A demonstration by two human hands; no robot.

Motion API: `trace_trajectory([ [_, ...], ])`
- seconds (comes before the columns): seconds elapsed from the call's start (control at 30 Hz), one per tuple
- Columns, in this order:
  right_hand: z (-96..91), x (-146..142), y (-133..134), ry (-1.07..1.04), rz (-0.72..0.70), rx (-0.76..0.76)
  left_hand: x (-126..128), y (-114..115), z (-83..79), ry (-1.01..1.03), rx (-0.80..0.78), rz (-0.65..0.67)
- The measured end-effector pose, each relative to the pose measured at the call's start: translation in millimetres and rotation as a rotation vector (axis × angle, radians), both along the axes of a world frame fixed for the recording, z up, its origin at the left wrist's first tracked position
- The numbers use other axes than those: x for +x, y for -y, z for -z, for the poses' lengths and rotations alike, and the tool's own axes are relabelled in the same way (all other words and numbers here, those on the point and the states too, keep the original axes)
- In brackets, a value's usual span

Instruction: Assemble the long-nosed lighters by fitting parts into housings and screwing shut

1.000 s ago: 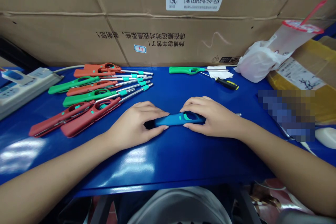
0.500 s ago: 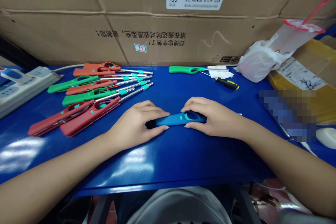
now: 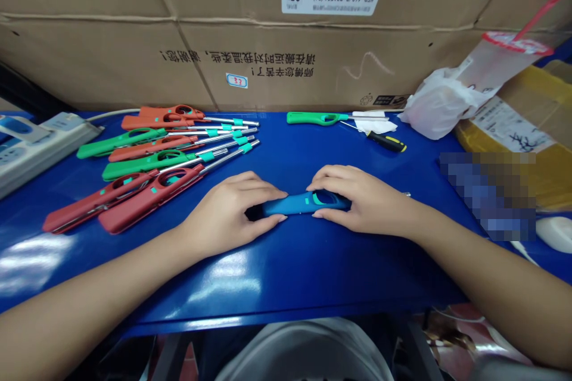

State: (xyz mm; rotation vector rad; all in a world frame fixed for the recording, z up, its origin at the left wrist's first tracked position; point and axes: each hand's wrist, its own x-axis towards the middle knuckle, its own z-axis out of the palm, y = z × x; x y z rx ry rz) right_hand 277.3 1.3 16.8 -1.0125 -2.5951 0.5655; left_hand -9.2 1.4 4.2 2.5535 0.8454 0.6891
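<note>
A blue long-necked gas lighter (image 3: 292,204) lies crosswise between my two hands, just above or on the blue table; I cannot tell whether it touches. My left hand (image 3: 236,208) is closed on the handle's left end, thumb below and fingers above. Around the trigger end, my right hand (image 3: 357,199) grips with thumb and fingers, hiding most of the metal neck, whose tip shows past the hand. To the left lie several more lighters, among them a red one (image 3: 147,202), a green one (image 3: 143,165) and an orange one (image 3: 163,119).
A green lighter (image 3: 313,118) and a screwdriver (image 3: 386,141) lie at the back by white paper. A large cardboard box (image 3: 250,47) walls the rear. At right are a bagged cup (image 3: 500,65), a taped parcel (image 3: 527,149) and a white mouse (image 3: 556,233); at left, a power strip (image 3: 49,146).
The view has shifted very slightly. Both hands keep the same hold on the blue lighter, and nothing else has visibly moved.
</note>
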Motion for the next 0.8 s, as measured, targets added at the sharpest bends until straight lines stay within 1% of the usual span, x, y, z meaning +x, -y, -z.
trace_trajectory([
  [0.17, 2.3, -1.7, -1.1, -0.038, 0.039, -0.069, -0.4, -0.5, -0.8, -0.035, -0.036, -0.021],
  [0.37, 2.2, -2.5, -1.2, -0.122, 0.077, -0.17, 2.1, 2.8, -4.0, -0.018, -0.083, -0.033],
  [0.53, 2.1, -2.2, -1.2, -0.116, 0.07, -0.153, 3.0, 5.9, -6.2, -0.014, -0.067, -0.074],
  [0.63, -0.3, -2.1, 0.0, -0.121, 0.056, -0.136, 3.1, 5.7, -6.0, 0.012, -0.079, -0.078],
  [0.8, -5.3, -2.9, 2.4, -0.109, 0.056, -0.136, 2.8, 5.1, -4.8, 0.023, -0.052, -0.066],
])
